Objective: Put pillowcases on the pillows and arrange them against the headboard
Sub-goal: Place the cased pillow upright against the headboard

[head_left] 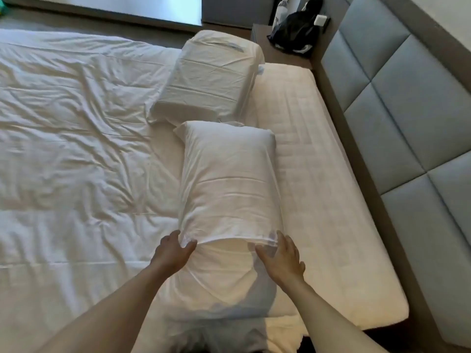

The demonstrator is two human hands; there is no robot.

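Right now both hands pinch the open hem of a white pillowcase [226, 189] that covers most of the near pillow [224, 271]. The left hand [173, 250] has its thumb and fingers closed on the hem's left corner, the thumb lying over the cloth. The right hand [283, 256] grips the hem's right corner, with the thumb tucked under the fabric edge and the fingers spread along the side. Between the two hands the hem runs as a shallow curve across the pillow, and the uncovered end of the pillow bulges out below it toward the person, cream against the whiter case. Both bare forearms reach in from the bottom of the view.

Beyond the far end of this pillow lies a second pillow [209, 77], already inside a creased white case, its near corner just beside the first one's far corner. Both pillows rest on the bed, partly on a rumpled white duvet [76, 128] at the left and partly on the bare mattress pad [318, 174] at the right. A grey padded headboard [407, 110] stands along the right, well apart from both pillows. At the top, a nightstand [260, 34] carries a black bag [295, 29].
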